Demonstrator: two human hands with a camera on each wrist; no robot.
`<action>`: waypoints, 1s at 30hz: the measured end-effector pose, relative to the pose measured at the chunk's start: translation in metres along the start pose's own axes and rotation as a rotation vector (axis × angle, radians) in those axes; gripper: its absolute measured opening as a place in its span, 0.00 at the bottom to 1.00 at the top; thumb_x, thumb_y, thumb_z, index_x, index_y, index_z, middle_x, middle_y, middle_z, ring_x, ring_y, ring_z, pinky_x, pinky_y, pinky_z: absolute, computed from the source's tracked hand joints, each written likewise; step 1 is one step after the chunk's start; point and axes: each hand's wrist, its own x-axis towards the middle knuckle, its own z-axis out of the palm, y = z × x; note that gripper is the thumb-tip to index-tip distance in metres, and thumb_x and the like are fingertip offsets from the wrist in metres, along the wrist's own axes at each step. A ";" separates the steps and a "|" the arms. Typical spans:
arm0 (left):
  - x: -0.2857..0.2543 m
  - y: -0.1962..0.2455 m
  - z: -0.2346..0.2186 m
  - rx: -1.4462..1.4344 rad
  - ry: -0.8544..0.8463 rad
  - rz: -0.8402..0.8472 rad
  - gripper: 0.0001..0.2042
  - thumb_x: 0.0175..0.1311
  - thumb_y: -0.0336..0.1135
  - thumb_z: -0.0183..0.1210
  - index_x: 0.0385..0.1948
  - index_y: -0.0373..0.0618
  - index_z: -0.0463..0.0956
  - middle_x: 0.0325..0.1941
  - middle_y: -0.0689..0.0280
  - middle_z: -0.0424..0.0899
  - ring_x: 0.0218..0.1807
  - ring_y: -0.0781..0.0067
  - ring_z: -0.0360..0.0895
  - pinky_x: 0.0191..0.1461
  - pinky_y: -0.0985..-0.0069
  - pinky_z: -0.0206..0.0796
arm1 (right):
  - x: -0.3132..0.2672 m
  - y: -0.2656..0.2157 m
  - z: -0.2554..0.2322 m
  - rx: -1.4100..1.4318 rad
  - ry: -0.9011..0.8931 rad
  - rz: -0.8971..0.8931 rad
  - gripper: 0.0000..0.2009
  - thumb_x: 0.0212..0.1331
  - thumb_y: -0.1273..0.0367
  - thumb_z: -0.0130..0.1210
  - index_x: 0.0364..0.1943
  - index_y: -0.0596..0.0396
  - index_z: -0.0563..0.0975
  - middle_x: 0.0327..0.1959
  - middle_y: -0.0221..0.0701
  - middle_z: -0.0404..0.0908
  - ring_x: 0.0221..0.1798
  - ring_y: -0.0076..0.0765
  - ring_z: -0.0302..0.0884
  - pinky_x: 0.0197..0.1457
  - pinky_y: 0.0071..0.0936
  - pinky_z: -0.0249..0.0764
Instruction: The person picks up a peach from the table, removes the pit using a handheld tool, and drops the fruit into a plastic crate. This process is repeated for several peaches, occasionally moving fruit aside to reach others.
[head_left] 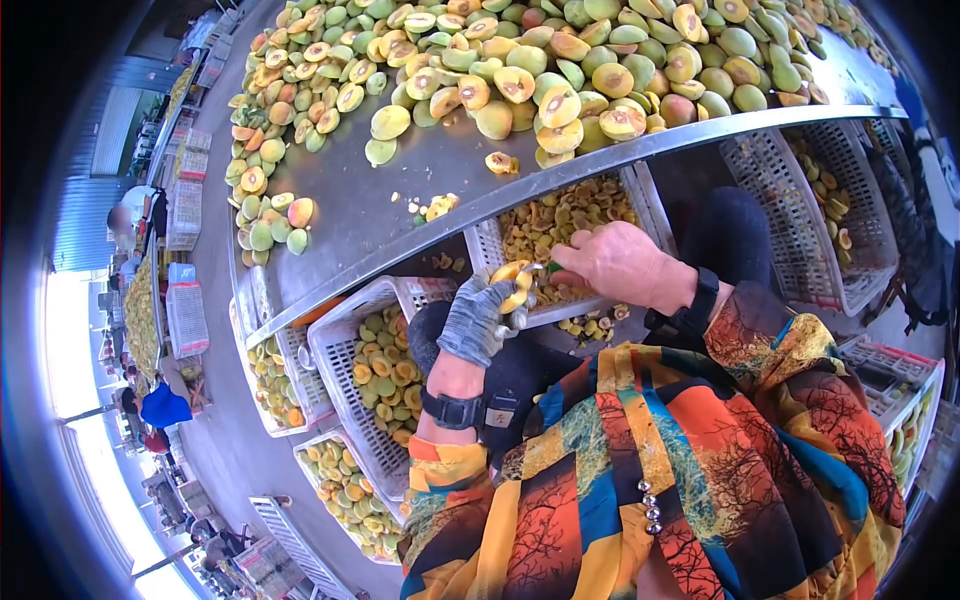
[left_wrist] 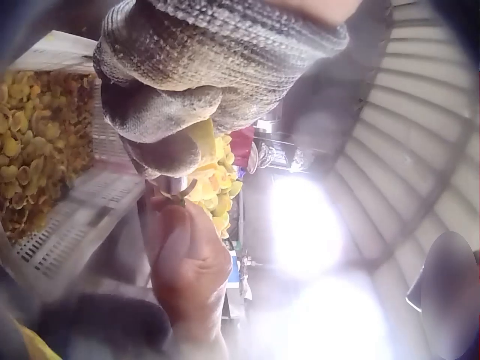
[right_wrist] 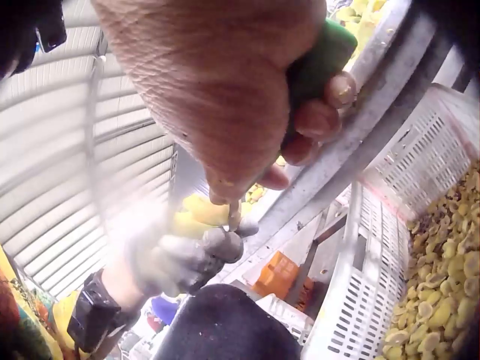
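Note:
In the head view the gloved left hand (head_left: 478, 318) grips a yellow half fruit (head_left: 515, 284), its cut side up. The bare right hand (head_left: 622, 264) holds a tool with a green handle (head_left: 554, 267), its metal end at the fruit. From the right wrist view, the fingers curl round the green handle (right_wrist: 324, 64), and the left hand (right_wrist: 187, 259) holds the yellow fruit (right_wrist: 196, 215) just below. The left wrist view has the grey glove (left_wrist: 195, 75) close above the right hand (left_wrist: 191, 262); the fruit is mostly hidden there.
Many cut fruits (head_left: 480, 92) cover the far part of the metal table (head_left: 360, 200). Under its edge stands a crate (head_left: 487, 246) of small pieces. Crates of fruit halves (head_left: 340, 375) stand at the left, another crate (head_left: 812, 215) at the right. The person's knees flank the middle crate.

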 end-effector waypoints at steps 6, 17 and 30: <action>-0.082 0.019 -0.019 0.262 0.154 0.219 0.14 0.51 0.34 0.53 0.39 0.40 0.70 0.26 0.62 0.75 0.28 0.71 0.76 0.20 0.83 0.64 | -0.011 0.019 0.020 -0.128 -0.419 0.334 0.15 0.53 0.56 0.50 0.29 0.54 0.73 0.20 0.35 0.76 0.26 0.40 0.76 0.29 0.34 0.71; -0.032 0.076 -0.085 1.516 0.701 0.614 0.24 0.51 0.44 0.58 0.49 0.40 0.68 0.48 0.51 0.74 0.49 0.54 0.71 0.51 0.67 0.62 | -0.017 0.027 0.018 0.035 -0.137 0.363 0.06 0.46 0.72 0.50 0.28 0.58 0.69 0.20 0.39 0.74 0.26 0.45 0.75 0.28 0.37 0.71; 0.165 0.106 0.011 1.003 0.488 0.972 0.22 0.46 0.41 0.61 0.45 0.43 0.72 0.40 0.52 0.77 0.43 0.56 0.76 0.42 0.71 0.69 | -0.032 0.024 -0.013 0.447 0.182 0.501 0.13 0.48 0.68 0.54 0.39 0.54 0.70 0.27 0.41 0.75 0.31 0.50 0.74 0.32 0.39 0.70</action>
